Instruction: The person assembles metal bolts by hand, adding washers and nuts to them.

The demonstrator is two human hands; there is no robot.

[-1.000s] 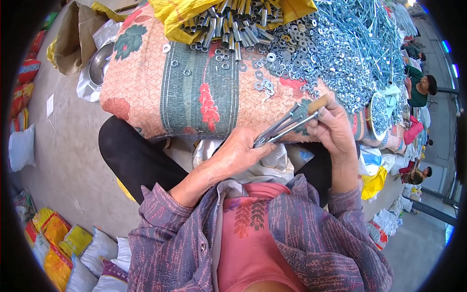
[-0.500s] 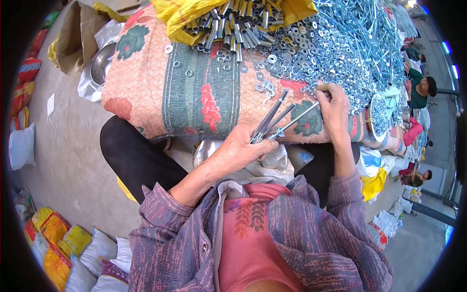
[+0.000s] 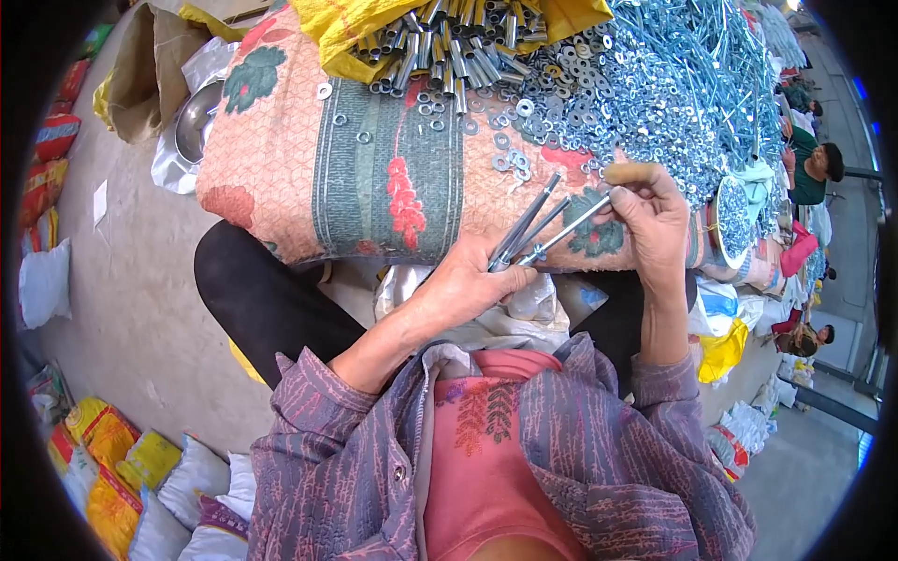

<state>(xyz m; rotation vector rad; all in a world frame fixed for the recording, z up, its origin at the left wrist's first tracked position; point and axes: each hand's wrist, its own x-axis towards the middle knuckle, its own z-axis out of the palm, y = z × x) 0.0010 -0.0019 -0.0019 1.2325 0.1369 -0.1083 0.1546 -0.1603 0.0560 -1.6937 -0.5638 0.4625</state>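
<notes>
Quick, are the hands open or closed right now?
Left hand: closed around several metal rods.
Right hand: fingers curled by one rod's tip; can't tell if it's gripping.

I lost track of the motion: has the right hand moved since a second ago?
Yes: the right hand has shifted slightly forward, up the picture, judged against the green flower beside it.

Purple-grey shirt [image 3: 599,458], pink-streaked, worn open, with a round button [image 3: 399,474] toward seven o'clock. Pink top [image 3: 486,496] at six o'clock, bearing leaf sprigs [image 3: 500,413], one reddish, one dark. Black trousers [image 3: 262,290] show toward nine o'clock.
</notes>
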